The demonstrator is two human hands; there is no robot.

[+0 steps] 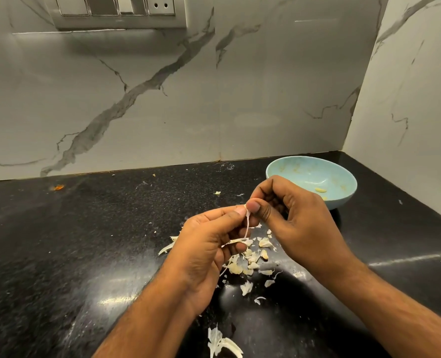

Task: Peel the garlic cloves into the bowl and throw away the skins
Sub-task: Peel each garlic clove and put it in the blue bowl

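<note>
**Skin coming off a clove above the scrap pile**

A black speckled table [85, 241] runs into a corner of grey-veined marble wall [162, 99], with a switch panel [116, 11] high on the back wall.

The two hands meet just above the table, thumbs almost touching. The left hand [206, 244] has its fingers curled inward and its thumb pressed forward, pinching the top of a thin strip of skin [246, 226] that hangs down and bends across its fingers. The right hand [289, 218] is curled too, thumb tip against the same strip; its fingers appear to close round a garlic clove, though the clove itself is hidden inside the grip. Holding with one hand and pulling with the other would let the papery layer tear away cleanly.

Directly under the hands lies a scatter of loose skins [250, 262], apparently dropped where they come free, so they can be gathered in one go for throwing away. A larger husk [222, 342] lies nearer the person.

Behind the right hand, close enough to reach, stands the pale blue bowl [343, 182] with at least one peeled clove [320, 190] inside. Judging by that, peeling is under way and the skins are not yet cleared.
</note>
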